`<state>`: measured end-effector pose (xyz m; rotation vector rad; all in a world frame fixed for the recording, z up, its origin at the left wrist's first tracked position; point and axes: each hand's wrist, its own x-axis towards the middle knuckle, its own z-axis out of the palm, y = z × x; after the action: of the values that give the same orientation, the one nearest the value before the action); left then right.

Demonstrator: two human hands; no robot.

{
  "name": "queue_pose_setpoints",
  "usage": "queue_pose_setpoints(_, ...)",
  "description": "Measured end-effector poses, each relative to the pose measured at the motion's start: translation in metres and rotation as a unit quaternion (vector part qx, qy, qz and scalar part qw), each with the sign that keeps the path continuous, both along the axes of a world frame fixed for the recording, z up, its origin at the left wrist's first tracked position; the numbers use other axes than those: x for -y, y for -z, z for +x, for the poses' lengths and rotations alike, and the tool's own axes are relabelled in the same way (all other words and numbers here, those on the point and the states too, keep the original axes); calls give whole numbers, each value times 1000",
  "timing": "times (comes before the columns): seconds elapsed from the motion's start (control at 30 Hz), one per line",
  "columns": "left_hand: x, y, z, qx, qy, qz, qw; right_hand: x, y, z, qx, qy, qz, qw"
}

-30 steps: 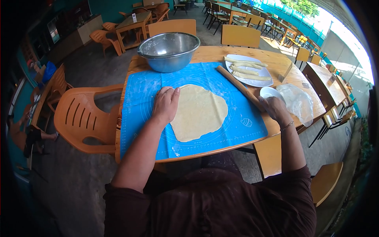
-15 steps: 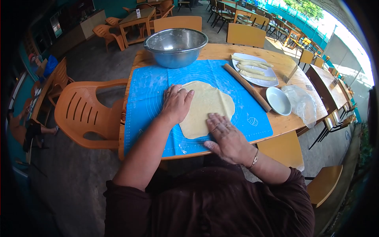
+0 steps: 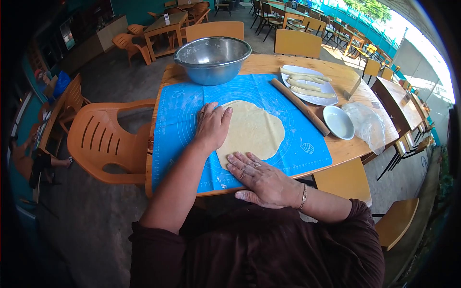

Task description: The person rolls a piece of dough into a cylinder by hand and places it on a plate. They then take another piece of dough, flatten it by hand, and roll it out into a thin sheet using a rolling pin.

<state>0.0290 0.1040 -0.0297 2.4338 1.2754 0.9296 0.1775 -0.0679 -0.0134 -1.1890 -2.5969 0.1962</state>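
A flat, roundish sheet of pale dough (image 3: 254, 129) lies on the blue mat (image 3: 180, 115). My left hand (image 3: 212, 126) rests at the dough's left edge, its fingers laid out flat. Across the near edge of the dough lies my right hand (image 3: 264, 181), floury, fingers stretched out and pointing left, thumb toward me. Neither hand grips anything. The wooden rolling pin (image 3: 301, 107) lies slanted on the mat's right side, apart from both hands.
Beyond the mat stands a steel bowl (image 3: 212, 60). A white plate (image 3: 328, 100) carries several dough strips (image 3: 307, 86); a small white bowl (image 3: 339, 123) and a plastic bag (image 3: 367, 126) are at the right. An orange chair (image 3: 103, 139) adjoins the table's left side.
My right hand has slid left along the near edge of the dough. My left hand has shifted very slightly and stays at the left edge.
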Motion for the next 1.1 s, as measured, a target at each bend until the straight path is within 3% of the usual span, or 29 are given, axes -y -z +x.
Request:
queue_pose_setpoints(0.17,2,-6,4,20,7,-3,1000,-53,-1,42,21,109,-15,994)
queue_pose_setpoints(0.23,0,-6,6,105,1,24,994,-78,-2,43,76,193,-31,978)
queue_pose_setpoints(0.47,-12,-2,-2,179,-21,9,984,-158,5,0,93,206,-47,973)
queue_pose_setpoints(0.57,-14,-2,-2,178,-37,-6,983,-138,17,-20,111,133,7,985)
queue_pose_setpoints(0.73,-8,-8,-3,165,4,-24,986,-53,7,-9,48,37,-16,998)
queue_pose_setpoints(0.87,0,-6,4,113,24,-23,993,-5,-7,22,30,26,-52,998)
queue_pose_setpoints(0.97,2,3,10,50,44,-43,997,-5,-4,54,69,155,-30,985)
queue_pose_setpoints(1.03,1,3,12,-56,77,-76,993,-14,-3,69,75,210,-14,975)
queue_pose_setpoints(1.1,8,0,14,-73,72,-82,991,-19,-6,69,86,281,-8,956)
